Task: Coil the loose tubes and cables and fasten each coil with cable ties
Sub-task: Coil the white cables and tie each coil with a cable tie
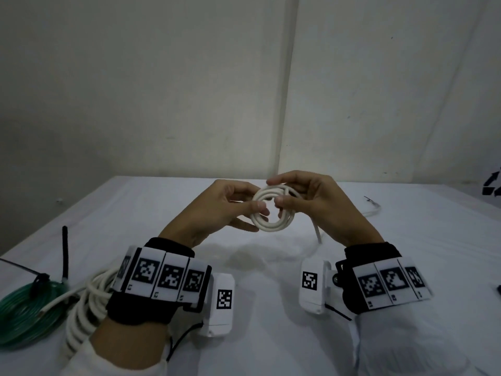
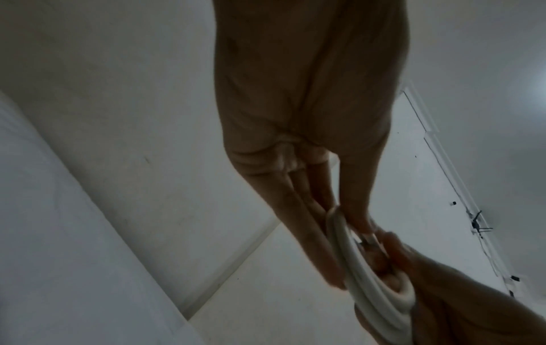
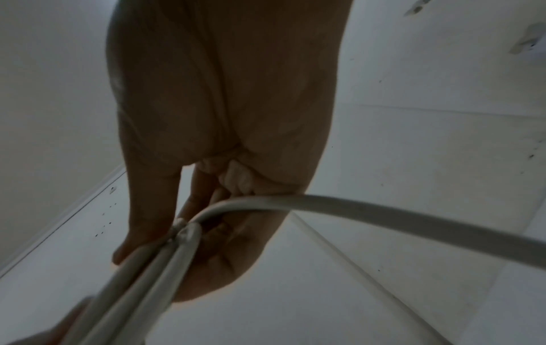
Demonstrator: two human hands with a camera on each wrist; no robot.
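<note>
Head view: both hands raised above the table, working 1 small white coil between them. Left hand pinches the coil's left side, thumb in front across the loops, fingers behind. Right hand grips the right side, thumb through the centre, fingers curled over the top. Coil is clear of the table, several loops, roughly upright. A loose tail drops from the coil's right side to the table.

Left wrist view: left hand has long fingers laid along the coil, thumb on the opposite face; right hand meets it from below.

Right wrist view: right hand fingers wrapped round the bundled loops; 1 strand arcs away to the right.

Table, near left: green coil with a black tie on it, and a bigger white coil just beside it, partly under the left wrist. Thin clear tube lies far right, well apart from the hands.
</note>
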